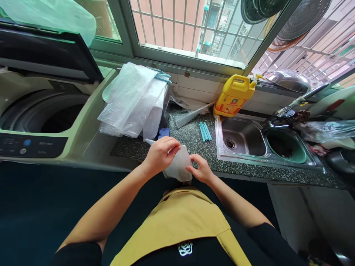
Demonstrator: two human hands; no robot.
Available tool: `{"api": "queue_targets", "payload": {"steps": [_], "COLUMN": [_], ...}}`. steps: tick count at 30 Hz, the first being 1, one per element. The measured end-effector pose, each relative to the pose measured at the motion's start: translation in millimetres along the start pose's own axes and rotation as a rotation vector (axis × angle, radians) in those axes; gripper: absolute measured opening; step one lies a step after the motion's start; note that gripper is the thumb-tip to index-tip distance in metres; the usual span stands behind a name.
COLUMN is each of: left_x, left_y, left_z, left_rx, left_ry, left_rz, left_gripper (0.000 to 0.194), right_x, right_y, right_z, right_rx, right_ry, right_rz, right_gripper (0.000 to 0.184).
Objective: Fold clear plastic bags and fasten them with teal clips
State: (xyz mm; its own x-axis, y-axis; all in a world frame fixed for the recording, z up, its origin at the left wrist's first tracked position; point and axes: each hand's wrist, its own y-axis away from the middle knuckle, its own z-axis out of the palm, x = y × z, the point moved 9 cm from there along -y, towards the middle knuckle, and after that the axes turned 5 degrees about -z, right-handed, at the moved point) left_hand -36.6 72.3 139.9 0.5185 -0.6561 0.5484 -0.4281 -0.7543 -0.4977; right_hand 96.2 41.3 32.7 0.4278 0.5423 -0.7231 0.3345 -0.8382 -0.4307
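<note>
A small folded translucent plastic bag (179, 167) is held between both hands above the front edge of a speckled granite countertop (194, 142). My left hand (161, 152) grips its upper left part with curled fingers. My right hand (202, 169) pinches its right edge between thumb and fingers. A blue item (164, 132) lies on the counter just behind my left hand, and a few teal sticks (205, 131) lie further right.
A heap of white plastic bags (135, 99) sits at the counter's back left, beside an open top-loading washing machine (41, 114). A steel sink (242, 137) with a green basin (285, 145), a tap (299, 101) and a yellow detergent jug (234, 95) lie to the right.
</note>
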Motion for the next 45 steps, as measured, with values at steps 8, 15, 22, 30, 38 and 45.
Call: {"api": "queue_targets", "payload": {"steps": [8,15,22,30,38,45], "left_x": [3,35,3,-86,-100,-97], "left_y": [3,17,19,55,83,60], "left_z": [3.1,29.6,9.4,14.0,48.9,-5.0], "left_rx": [0.03,0.043,0.034,0.011,0.213,0.193], "left_ry": [-0.08,-0.392,-0.224,0.914,1.055,0.813], "left_rz": [0.026,0.328,0.103,-0.622,-0.903,-0.578], "left_gripper": [0.02,0.026,0.031,0.07,0.04,0.064], "right_x": [28,0,-9,17,21,28], "right_y": [56,14,-18,-19,-19,-7], "right_z": [26,-8,1,-24,-2,-2], "right_rx": [-0.068,0.014,-0.089,0.142,0.005,-0.142], "right_ry": [0.192,-0.014,-0.25,-0.438,-0.735,-0.441], "right_rz": [-0.025,0.001,0.166,0.407,0.474,0.459], "right_gripper": [0.044,0.056,0.042,0.046,0.06,0.033]}}
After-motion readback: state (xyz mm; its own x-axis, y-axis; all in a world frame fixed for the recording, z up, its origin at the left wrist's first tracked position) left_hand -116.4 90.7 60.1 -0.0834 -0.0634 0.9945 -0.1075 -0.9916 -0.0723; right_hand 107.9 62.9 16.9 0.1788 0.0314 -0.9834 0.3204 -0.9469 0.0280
